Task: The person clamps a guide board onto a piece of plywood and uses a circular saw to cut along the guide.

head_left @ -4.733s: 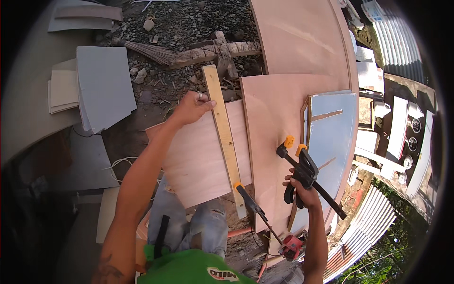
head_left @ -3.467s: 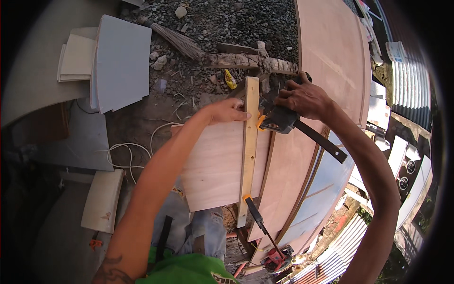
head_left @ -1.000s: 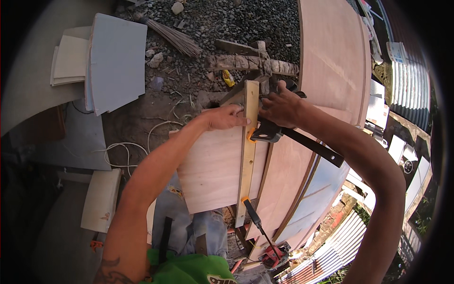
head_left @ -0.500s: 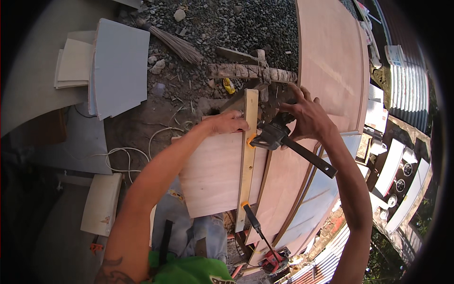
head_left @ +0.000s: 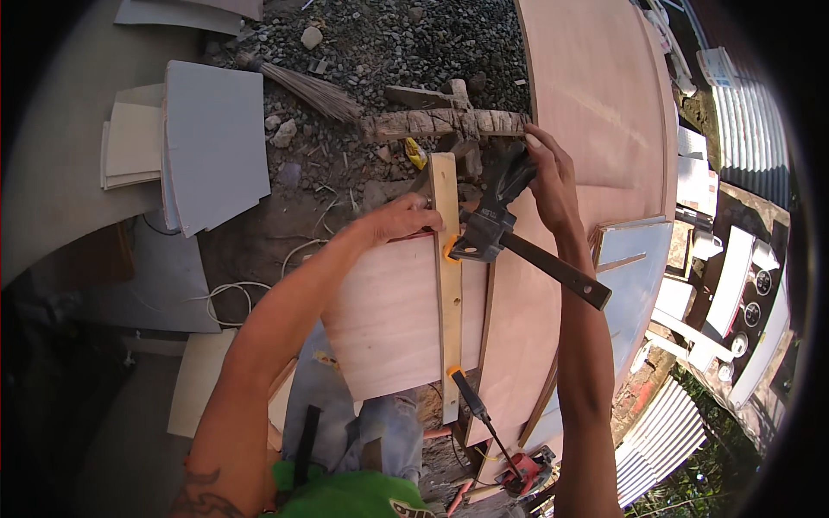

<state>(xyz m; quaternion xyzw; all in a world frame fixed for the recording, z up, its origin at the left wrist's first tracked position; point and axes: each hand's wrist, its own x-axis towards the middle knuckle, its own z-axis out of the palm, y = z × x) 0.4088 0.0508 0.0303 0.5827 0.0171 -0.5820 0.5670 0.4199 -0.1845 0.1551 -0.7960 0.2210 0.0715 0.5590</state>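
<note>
A pale wooden strip point(head_left: 450, 293) with holes lies lengthwise across a small plywood panel point(head_left: 389, 311). My left hand point(head_left: 406, 219) is closed at the strip's far part, by the panel's far edge; its fingertips are partly hidden. Against the strip, just nearer than that hand, sits the orange pad of a black bar clamp point(head_left: 492, 229), its bar slanting toward the lower right. My right hand point(head_left: 553, 177) is wrapped about the clamp's handle end. A second clamp point(head_left: 471, 399), also orange-padded, presses on the strip's near part.
Large plywood sheets point(head_left: 596, 95) extend along the right, with a bluish panel point(head_left: 635, 250) on them. A rough timber support point(head_left: 449, 123) stands beyond the strip. Grey boards point(head_left: 216, 138) lie at left, near a broom point(head_left: 302, 86) on gravel. A red tool point(head_left: 527, 470) sits low right.
My right hand has shifted from spread fingers around the clamp to its handle, and the clamp has turned so the handle points farther away. My left hand stays by the strip.
</note>
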